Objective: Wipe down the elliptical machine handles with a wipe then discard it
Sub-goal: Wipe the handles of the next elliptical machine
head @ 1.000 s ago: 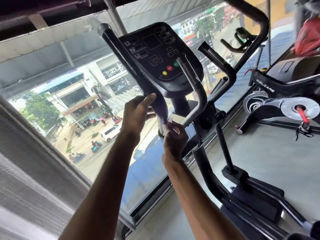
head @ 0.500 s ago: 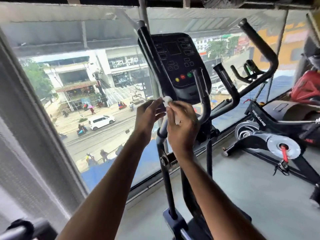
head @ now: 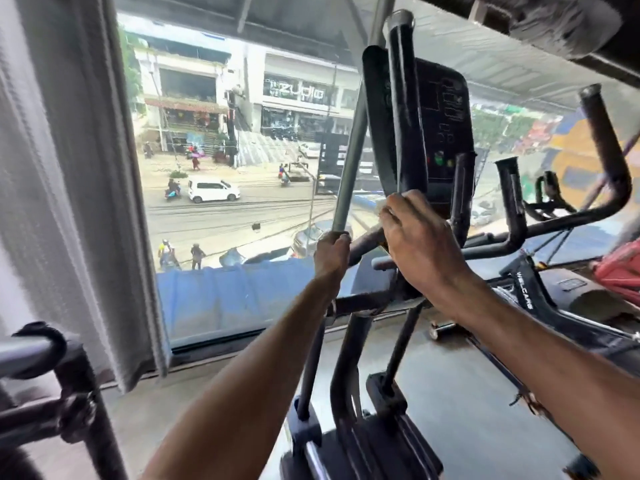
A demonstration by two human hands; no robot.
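The black elliptical machine stands before the window, its console (head: 445, 112) seen edge-on. Its long left handle (head: 403, 109) rises in front of the console, and the curved right handle (head: 606, 150) is off to the right. My right hand (head: 424, 247) is closed around the lower part of the left handle, pressing a white wipe (head: 385, 213) against it; only a corner of the wipe shows. My left hand (head: 332, 252) grips a dark lower bar (head: 365, 244) of the machine, just left of my right hand.
A grey curtain (head: 69, 185) hangs at the left of the big window (head: 225, 202). Bars of another machine (head: 38, 355) jut in at the lower left. A spin bike (head: 523, 292) stands at the right. The grey floor (head: 467, 393) lies below.
My left hand let go of the wipe and dropped onto the lower bar. My right hand kept the wipe and moved onto the left handle. The view swung left.
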